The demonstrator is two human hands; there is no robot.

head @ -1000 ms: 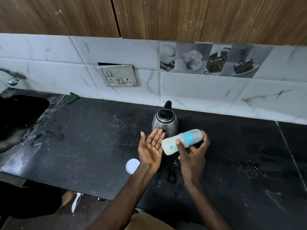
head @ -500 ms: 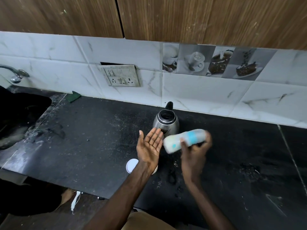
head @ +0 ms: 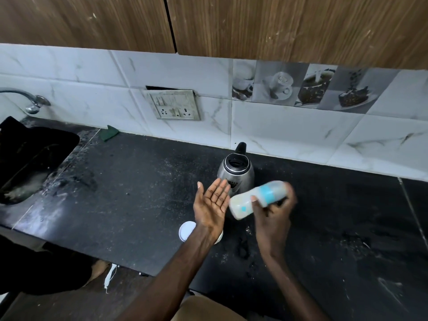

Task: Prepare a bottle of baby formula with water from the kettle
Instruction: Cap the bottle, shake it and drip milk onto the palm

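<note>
Translucent plastic baby bottle (head: 257, 199), blue band, pale milky contents: blurred, tilted sideways above the black stone desk (head: 127, 205), gripped by the right hand (head: 272, 218). Left hand (head: 212, 205) flat, palm up, just beside its lower end. Behind it, a steel kettle (head: 236, 174), lid open, contents unseen.

The bottle (head: 259, 200) is smeared by blur, so its cap end and the print on its side cannot be read, and the fingers of the right hand (head: 274, 214) around it are equally soft. The left hand (head: 212, 205) and the bottle cover the lower front of the kettle (head: 240, 177), whose small markings are too fine to read, while the left wrist hides part of the white lid (head: 186, 229). The sink (head: 34, 154) and tap (head: 34, 105) run off the left edge, and the switches on the socket plate (head: 173, 105) are too small to tell their positions.
</note>
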